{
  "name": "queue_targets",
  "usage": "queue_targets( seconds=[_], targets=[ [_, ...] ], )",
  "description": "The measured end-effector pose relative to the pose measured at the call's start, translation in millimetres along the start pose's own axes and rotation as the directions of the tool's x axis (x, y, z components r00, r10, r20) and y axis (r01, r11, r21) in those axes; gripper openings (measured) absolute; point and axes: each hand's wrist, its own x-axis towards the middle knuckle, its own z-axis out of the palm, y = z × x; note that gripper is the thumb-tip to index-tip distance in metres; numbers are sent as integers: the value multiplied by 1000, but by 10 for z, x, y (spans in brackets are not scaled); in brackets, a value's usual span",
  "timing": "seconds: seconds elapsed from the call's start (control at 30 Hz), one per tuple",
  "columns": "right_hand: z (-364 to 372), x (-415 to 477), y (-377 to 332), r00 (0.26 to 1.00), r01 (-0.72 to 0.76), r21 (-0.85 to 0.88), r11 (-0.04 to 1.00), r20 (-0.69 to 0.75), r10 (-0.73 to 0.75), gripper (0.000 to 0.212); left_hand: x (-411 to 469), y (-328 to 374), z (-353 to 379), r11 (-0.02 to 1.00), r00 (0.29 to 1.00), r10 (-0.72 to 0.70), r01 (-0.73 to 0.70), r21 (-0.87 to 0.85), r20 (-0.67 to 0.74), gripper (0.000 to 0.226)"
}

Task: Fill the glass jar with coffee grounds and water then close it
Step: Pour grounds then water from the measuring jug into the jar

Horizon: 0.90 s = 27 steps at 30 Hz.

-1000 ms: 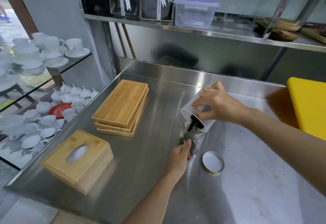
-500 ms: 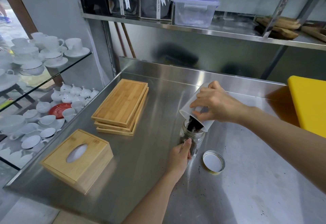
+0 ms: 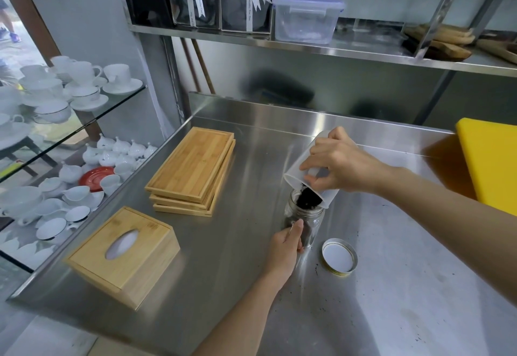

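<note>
While grounds are being poured, nothing to the left needs touching: bamboo tissue box (image 3: 123, 255) and stacked bamboo trays (image 3: 193, 171) sit well clear on the steel bench (image 3: 251, 299). The glass jar (image 3: 305, 224), upright mid-bench, is steadied low down by the left hand (image 3: 286, 246), grip wrapped round its base. Above it a white plastic cup (image 3: 310, 179) is held tilted in the right hand (image 3: 341, 165), grip closed round the wall, lip over the jar mouth, coffee grounds (image 3: 307, 201) sliding out. Tilt should be raised slowly, lip kept centred; specks are already seen near the lid (image 3: 339, 256), lying inside-up just right of the jar.
</note>
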Motion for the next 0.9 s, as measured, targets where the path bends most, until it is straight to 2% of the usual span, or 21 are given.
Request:
queue_targets(
  seconds=[0.9],
  targets=[
    [-43, -2, -11, 999, 36, 10, 999, 5, -36, 11, -3, -6, -9, 1000, 1000, 11, -11, 9, -10, 50]
  ],
)
